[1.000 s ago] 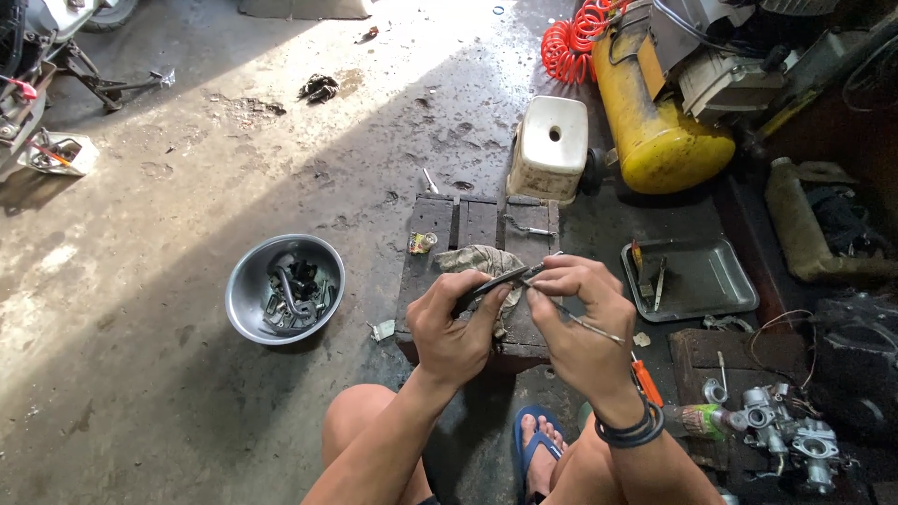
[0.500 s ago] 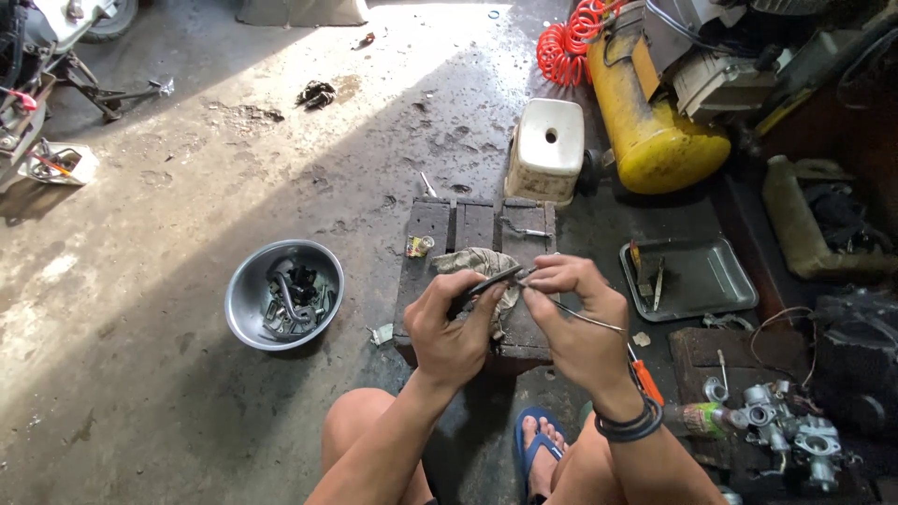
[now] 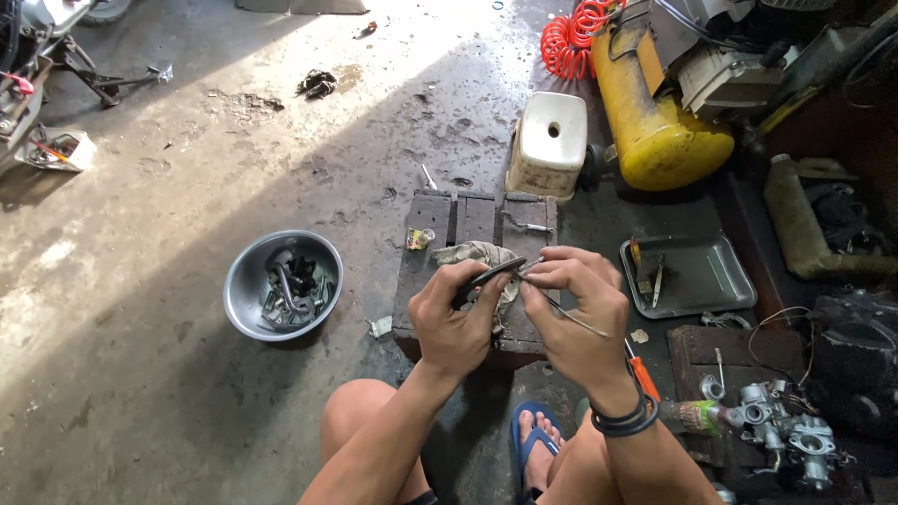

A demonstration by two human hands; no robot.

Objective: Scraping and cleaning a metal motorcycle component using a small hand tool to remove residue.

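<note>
left hand (image 3: 454,323) gripping dark tool (image 3: 496,274) | right hand (image 3: 575,313) pinching thin rod (image 3: 575,318) | both hovering over rag (image 3: 472,254) on wooden block (image 3: 430,220) | bowl (image 3: 245,281) sitting nearby

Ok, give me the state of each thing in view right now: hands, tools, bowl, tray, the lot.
left hand: gripping a dark plier-like tool
right hand: pinching a thin metal rod, fingertips at the tool's tip
rag: crumpled on the wooden block
metal bowl: upright, holding metal parts
tray: flat on the floor, few small tools inside
white stool: upright
carburetor: resting on the floor, untouched
</note>
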